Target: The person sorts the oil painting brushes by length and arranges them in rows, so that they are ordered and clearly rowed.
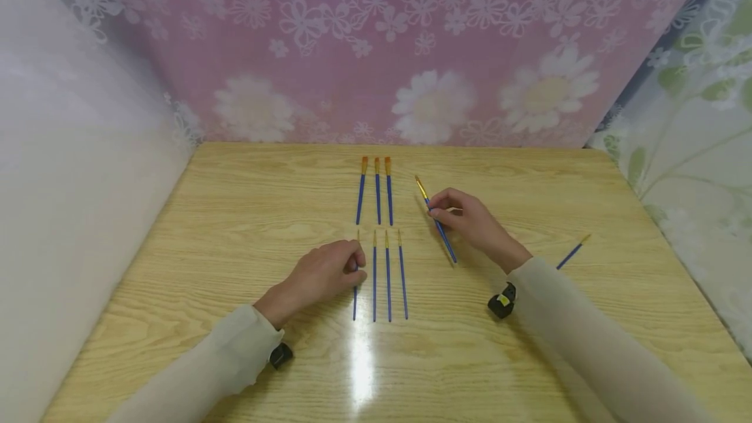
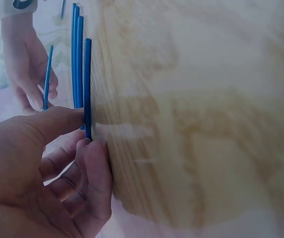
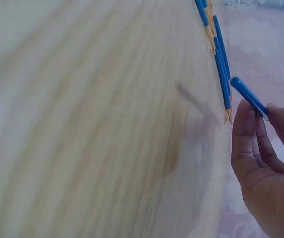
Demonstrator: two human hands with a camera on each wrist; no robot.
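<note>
In the head view my right hand (image 1: pixel 470 217) pinches a blue-handled paintbrush (image 1: pixel 444 240) between thumb and fingers. The brush slants, its bristles pointing up and away to the left. My left hand (image 1: pixel 320 273) has its thumb and fingertips at a thin paintbrush (image 1: pixel 355 302), leftmost in the lower row, and partly covers it. From the left wrist, that brush's handle (image 2: pixel 87 74) shows between thumb and fingers, close over the tabletop. In the right wrist view the held handle (image 3: pixel 248 96) sticks out beyond the fingertips of the right hand (image 3: pixel 266 173).
Three thin brushes (image 1: pixel 388 279) lie side by side right of the left hand. Behind them, three wider flat brushes (image 1: pixel 377 198) form another row. One more brush (image 1: pixel 572 253) lies near the right forearm on the wooden table (image 1: pixel 235 214). Floral cloth (image 1: pixel 352 70) hangs behind.
</note>
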